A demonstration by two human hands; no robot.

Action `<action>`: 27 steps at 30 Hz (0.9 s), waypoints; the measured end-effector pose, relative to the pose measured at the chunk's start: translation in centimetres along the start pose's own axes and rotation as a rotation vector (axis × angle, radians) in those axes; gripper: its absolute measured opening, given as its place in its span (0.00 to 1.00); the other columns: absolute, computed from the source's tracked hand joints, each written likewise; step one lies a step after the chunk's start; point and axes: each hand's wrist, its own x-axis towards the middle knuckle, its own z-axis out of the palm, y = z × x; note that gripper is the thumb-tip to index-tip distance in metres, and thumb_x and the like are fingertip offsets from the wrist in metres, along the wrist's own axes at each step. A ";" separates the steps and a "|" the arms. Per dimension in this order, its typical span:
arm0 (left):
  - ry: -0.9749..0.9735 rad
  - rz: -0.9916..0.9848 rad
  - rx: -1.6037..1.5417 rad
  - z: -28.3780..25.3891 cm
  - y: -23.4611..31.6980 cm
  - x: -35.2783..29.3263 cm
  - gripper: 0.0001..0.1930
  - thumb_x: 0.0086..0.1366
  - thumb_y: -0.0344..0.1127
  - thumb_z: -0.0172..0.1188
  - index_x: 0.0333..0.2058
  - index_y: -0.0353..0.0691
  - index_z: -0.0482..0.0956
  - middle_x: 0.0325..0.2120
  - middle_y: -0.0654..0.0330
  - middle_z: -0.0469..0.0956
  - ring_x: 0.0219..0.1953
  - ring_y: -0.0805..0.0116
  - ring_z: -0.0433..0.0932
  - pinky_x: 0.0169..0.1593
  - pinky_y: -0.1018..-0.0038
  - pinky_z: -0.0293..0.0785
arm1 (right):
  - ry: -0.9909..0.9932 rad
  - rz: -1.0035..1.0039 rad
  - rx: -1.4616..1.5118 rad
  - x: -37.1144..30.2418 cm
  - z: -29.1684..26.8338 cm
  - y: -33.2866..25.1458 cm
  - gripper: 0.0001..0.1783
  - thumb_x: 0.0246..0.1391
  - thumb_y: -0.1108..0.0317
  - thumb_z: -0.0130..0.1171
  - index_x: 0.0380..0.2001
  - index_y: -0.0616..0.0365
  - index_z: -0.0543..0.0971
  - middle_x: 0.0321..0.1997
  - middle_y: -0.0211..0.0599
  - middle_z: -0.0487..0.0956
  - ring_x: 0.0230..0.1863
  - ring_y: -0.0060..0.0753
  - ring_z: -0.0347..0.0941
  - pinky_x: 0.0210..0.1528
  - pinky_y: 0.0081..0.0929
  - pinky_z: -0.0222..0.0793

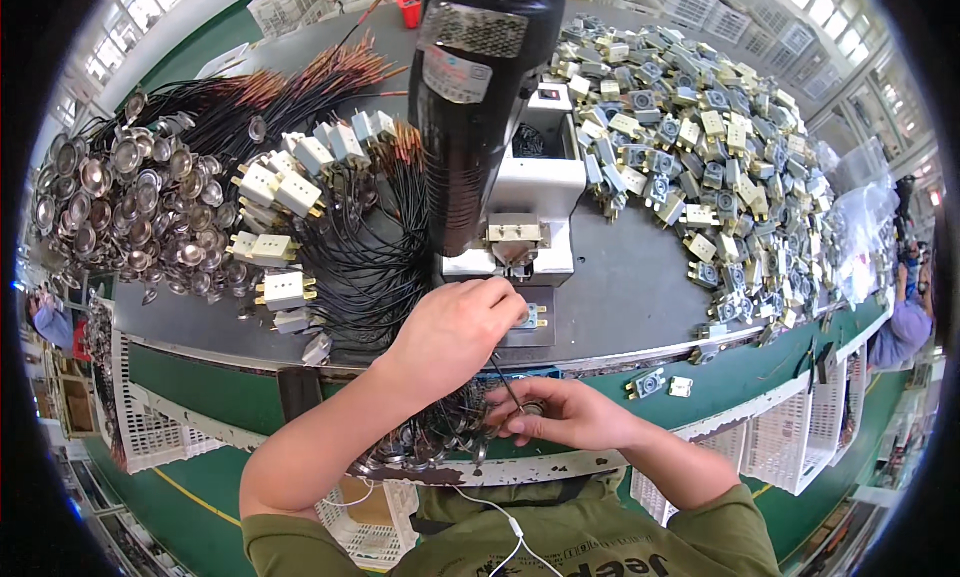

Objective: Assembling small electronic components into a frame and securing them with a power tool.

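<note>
My left hand (455, 327) is closed in a pinch at the table's front edge, beside a small grey block with brass prongs (530, 317). Whatever its fingertips hold is hidden behind them. My right hand (565, 412), lower and nearer to me, is curled round a round metal disc (532, 408) with a black wire (505, 380) rising from it toward my left hand. Below my left hand hangs a cluster of metal discs (430, 437) on black wires. Black wires (365, 262) also lie bundled to its left, with cream-and-grey blocks (285, 289) attached at their side.
A thick black cylindrical tool (475, 107) hangs in front of a white machine (535, 182). Loose blocks (700, 147) are heaped at right, metal discs (130, 202) at left, copper-tipped wires (310, 72) behind. White crates (770, 447) stand below the table. Other people appear at both sides.
</note>
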 end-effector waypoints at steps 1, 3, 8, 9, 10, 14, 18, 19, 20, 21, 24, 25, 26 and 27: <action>-0.004 -0.017 0.006 -0.1 0.1 0.0 0.05 0.58 0.30 0.64 0.34 0.41 0.78 0.33 0.62 0.75 0.36 0.62 0.80 0.40 0.68 0.77 | -0.005 -0.020 0.009 0.0 0.0 0.1 0.22 0.68 0.74 0.53 0.64 0.63 0.67 0.54 0.39 0.79 0.54 0.24 0.75 0.50 0.25 0.76; -0.023 -0.027 0.006 0.0 0.0 0.1 0.05 0.58 0.30 0.64 0.34 0.41 0.77 0.33 0.62 0.75 0.37 0.62 0.80 0.40 0.67 0.77 | -0.013 -0.039 0.019 -0.1 -0.1 0.0 0.22 0.68 0.75 0.53 0.63 0.64 0.67 0.54 0.39 0.78 0.56 0.25 0.74 0.50 0.25 0.76; 0.009 -0.010 -0.006 -1.2 0.6 0.2 0.08 0.59 0.32 0.65 0.37 0.42 0.79 0.32 0.62 0.75 0.36 0.61 0.79 0.40 0.67 0.76 | -0.009 -0.038 0.033 -0.8 -0.5 -0.9 0.19 0.67 0.74 0.54 0.60 0.62 0.72 0.52 0.38 0.82 0.51 0.27 0.79 0.48 0.25 0.78; 0.020 0.093 -0.087 -1.9 0.4 -0.2 0.09 0.60 0.34 0.65 0.40 0.42 0.80 0.30 0.62 0.74 0.35 0.61 0.79 0.40 0.68 0.76 | 0.000 -0.040 0.033 -1.1 -0.5 -2.3 0.19 0.67 0.74 0.54 0.60 0.62 0.72 0.52 0.38 0.82 0.51 0.27 0.79 0.48 0.25 0.78; 0.028 0.186 -0.166 -2.5 0.3 -0.8 0.11 0.60 0.35 0.66 0.42 0.43 0.81 0.28 0.62 0.74 0.34 0.62 0.78 0.40 0.68 0.75 | 0.028 0.039 -0.221 -1.2 -0.6 -4.2 0.17 0.66 0.73 0.56 0.56 0.60 0.76 0.47 0.38 0.84 0.46 0.29 0.82 0.45 0.25 0.78; -0.175 0.139 -0.182 -4.0 -0.2 -2.5 0.13 0.60 0.36 0.66 0.44 0.44 0.82 0.25 0.63 0.76 0.31 0.64 0.77 0.37 0.69 0.74 | 0.302 -0.150 -0.968 -1.2 -1.5 -7.0 0.12 0.55 0.72 0.68 0.43 0.61 0.83 0.31 0.40 0.84 0.34 0.30 0.84 0.40 0.24 0.78; -0.073 0.065 -0.140 -4.1 0.0 -2.8 0.11 0.60 0.35 0.66 0.42 0.43 0.81 0.25 0.63 0.76 0.29 0.63 0.77 0.36 0.68 0.75 | 0.303 -0.152 -0.476 -1.9 -2.8 -6.2 0.21 0.62 0.81 0.57 0.58 0.66 0.72 0.50 0.43 0.81 0.48 0.29 0.81 0.51 0.28 0.79; -0.069 0.058 -0.144 -4.0 0.6 -2.7 0.11 0.60 0.35 0.66 0.42 0.43 0.81 0.25 0.63 0.76 0.29 0.63 0.77 0.36 0.68 0.75 | 0.298 -0.145 -0.479 -2.0 -2.5 -5.7 0.21 0.62 0.81 0.57 0.58 0.66 0.72 0.50 0.43 0.81 0.48 0.29 0.81 0.51 0.28 0.79; -0.038 0.046 -0.161 -3.8 1.2 -2.5 0.10 0.60 0.34 0.66 0.41 0.42 0.81 0.24 0.63 0.76 0.29 0.63 0.77 0.35 0.68 0.75 | 0.363 -0.164 -0.450 -2.1 -2.1 -5.3 0.21 0.62 0.81 0.57 0.59 0.66 0.71 0.50 0.44 0.81 0.48 0.29 0.81 0.51 0.27 0.79; -0.010 0.040 -0.178 -3.7 1.5 -2.4 0.10 0.60 0.34 0.66 0.40 0.42 0.81 0.24 0.63 0.76 0.29 0.63 0.77 0.35 0.68 0.75 | 0.434 -0.187 -0.420 -2.1 -1.9 -5.2 0.22 0.63 0.82 0.56 0.59 0.66 0.71 0.50 0.45 0.82 0.47 0.30 0.81 0.51 0.27 0.79; -0.062 0.052 -0.155 -4.4 1.0 -2.4 0.08 0.61 0.34 0.66 0.39 0.41 0.81 0.25 0.62 0.76 0.30 0.63 0.78 0.35 0.69 0.75 | 0.373 -0.145 -0.372 -1.6 -2.8 -4.2 0.20 0.67 0.76 0.53 0.61 0.66 0.69 0.53 0.47 0.80 0.52 0.34 0.80 0.55 0.31 0.77; -0.058 0.048 -0.159 -4.6 0.9 -2.4 0.08 0.61 0.34 0.66 0.38 0.41 0.81 0.25 0.61 0.76 0.30 0.62 0.78 0.35 0.69 0.76 | 0.337 -0.137 -0.200 -1.2 -3.0 -3.9 0.20 0.69 0.73 0.52 0.61 0.66 0.68 0.54 0.48 0.80 0.54 0.35 0.79 0.56 0.33 0.76; -0.056 0.048 -0.160 -4.8 0.8 -2.3 0.08 0.61 0.34 0.66 0.38 0.41 0.81 0.25 0.61 0.76 0.30 0.62 0.78 0.35 0.69 0.76 | 0.337 -0.135 -0.202 -1.0 -2.9 -3.9 0.20 0.69 0.73 0.52 0.61 0.66 0.68 0.54 0.48 0.80 0.54 0.35 0.79 0.56 0.33 0.76; -0.057 0.037 -0.169 -5.1 0.6 -2.5 0.08 0.61 0.34 0.66 0.38 0.41 0.81 0.25 0.61 0.77 0.30 0.63 0.78 0.35 0.69 0.76 | 0.280 -0.118 -0.058 -0.7 -2.8 -4.0 0.21 0.70 0.72 0.50 0.62 0.66 0.67 0.54 0.47 0.80 0.55 0.36 0.78 0.56 0.33 0.76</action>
